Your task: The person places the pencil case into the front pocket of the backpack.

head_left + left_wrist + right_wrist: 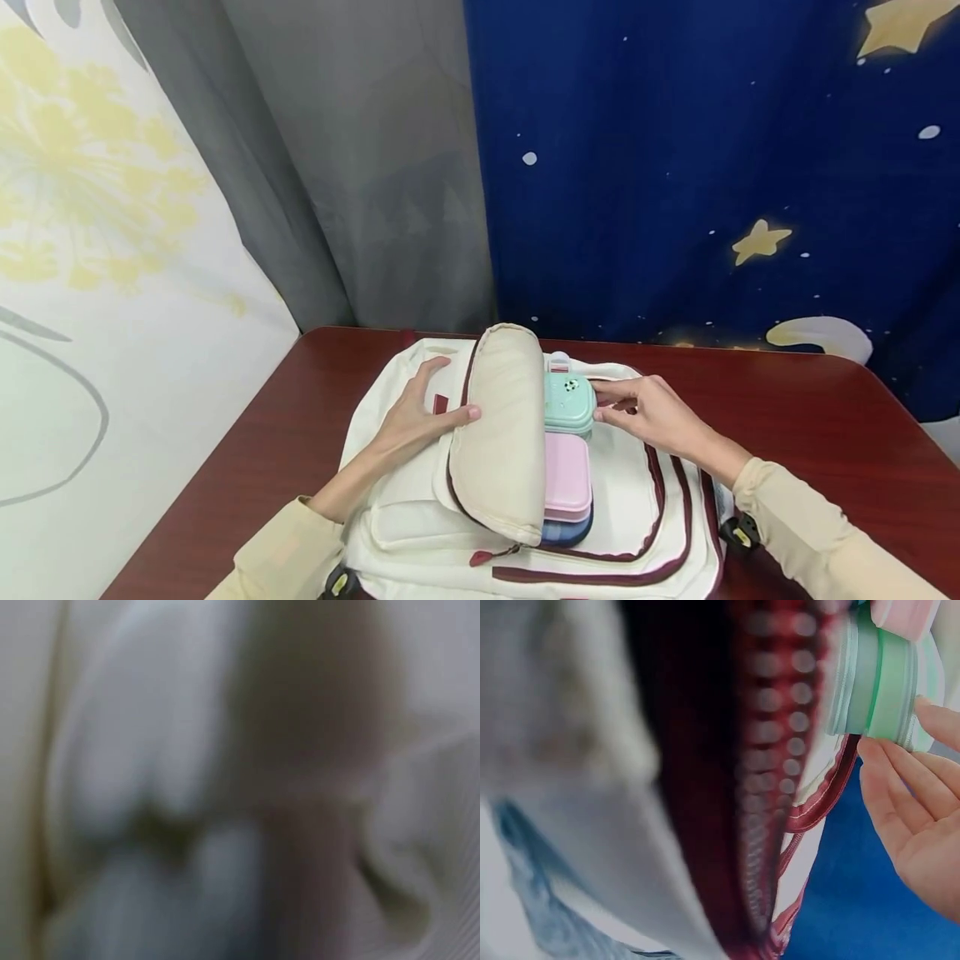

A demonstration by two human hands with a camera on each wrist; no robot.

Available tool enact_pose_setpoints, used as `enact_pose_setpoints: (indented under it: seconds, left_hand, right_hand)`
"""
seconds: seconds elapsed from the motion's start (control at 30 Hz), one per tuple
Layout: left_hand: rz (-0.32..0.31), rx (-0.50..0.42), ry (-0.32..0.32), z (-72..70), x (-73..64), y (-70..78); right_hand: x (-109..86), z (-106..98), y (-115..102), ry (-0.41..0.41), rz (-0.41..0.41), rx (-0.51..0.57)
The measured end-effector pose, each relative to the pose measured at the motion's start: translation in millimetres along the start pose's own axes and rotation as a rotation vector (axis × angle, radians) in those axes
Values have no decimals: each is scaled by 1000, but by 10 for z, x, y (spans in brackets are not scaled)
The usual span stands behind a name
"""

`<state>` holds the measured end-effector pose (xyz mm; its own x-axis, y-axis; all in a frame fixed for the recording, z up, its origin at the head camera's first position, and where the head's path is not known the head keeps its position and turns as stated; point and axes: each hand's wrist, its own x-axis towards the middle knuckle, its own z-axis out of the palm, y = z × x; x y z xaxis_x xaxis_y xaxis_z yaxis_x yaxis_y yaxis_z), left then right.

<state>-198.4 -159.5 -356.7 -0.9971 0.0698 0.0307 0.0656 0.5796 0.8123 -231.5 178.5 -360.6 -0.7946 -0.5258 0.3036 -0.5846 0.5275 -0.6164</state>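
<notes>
A white backpack (405, 521) with dark red zips lies on the table. Its beige-lined flap (502, 442) is folded up across the middle. My left hand (408, 417) rests on the left side, thumb over the flap's edge, fingers spread on the white fabric. From under the flap stick out a mint-green zip case (567, 404) with a football print, a pink case (567, 471) and a blue one (566, 532). My right hand (663, 417) pinches the mint-green case at its right end; the right wrist view shows thumb and fingertips touching this case (891, 686). The left wrist view is blurred.
The reddish-brown table (810, 417) extends to both sides of the backpack. Behind it hang a grey curtain (390, 167) and a dark blue one (637, 208) with stars. A white patterned surface (97, 375) stands at the left.
</notes>
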Motion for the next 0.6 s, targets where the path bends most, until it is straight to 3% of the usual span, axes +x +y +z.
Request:
enact_pose_setpoints:
  seconds: [0.3, 0.6]
  left_hand:
    - [-11, 63, 9, -22, -47, -17]
    - [43, 58, 23, -11, -70, 4]
  right_hand:
    - [-48, -32, 24, -104, 10, -19]
    - [-200, -77, -113, -233, 11, -92]
